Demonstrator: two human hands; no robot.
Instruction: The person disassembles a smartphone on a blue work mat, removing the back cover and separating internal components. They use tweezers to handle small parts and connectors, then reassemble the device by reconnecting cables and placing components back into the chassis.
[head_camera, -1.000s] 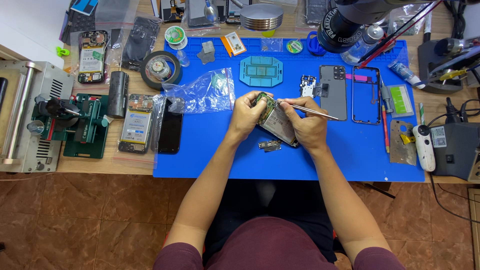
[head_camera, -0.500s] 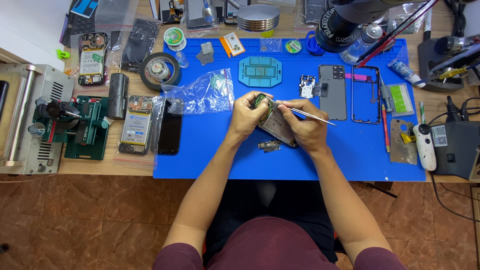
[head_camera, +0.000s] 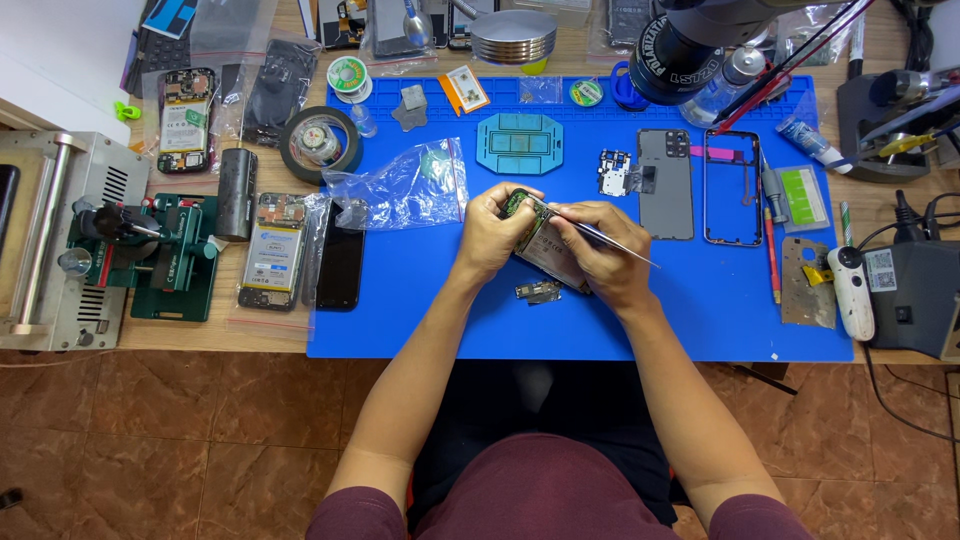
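Small loose part (head_camera: 538, 291): on the blue mat (head_camera: 420, 320), just nearer than the opened phone (head_camera: 545, 250)
Opened phone: mid-mat, tilted, gripped by left hand (head_camera: 497, 232), fingers curled around its upper end
Right hand (head_camera: 600, 250): fingers pinched on tweezers (head_camera: 600, 236), tips at the phone's top
Clear bag (head_camera: 400, 188): left of phone
Grey back cover (head_camera: 666, 183): beyond, right

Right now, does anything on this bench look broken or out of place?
Nothing looks spilled or accidentally broken. The opened phone held by the left hand and right hand is taken apart; its grey back cover and frame lie flat on the blue mat, with a small loose part beside the hands.
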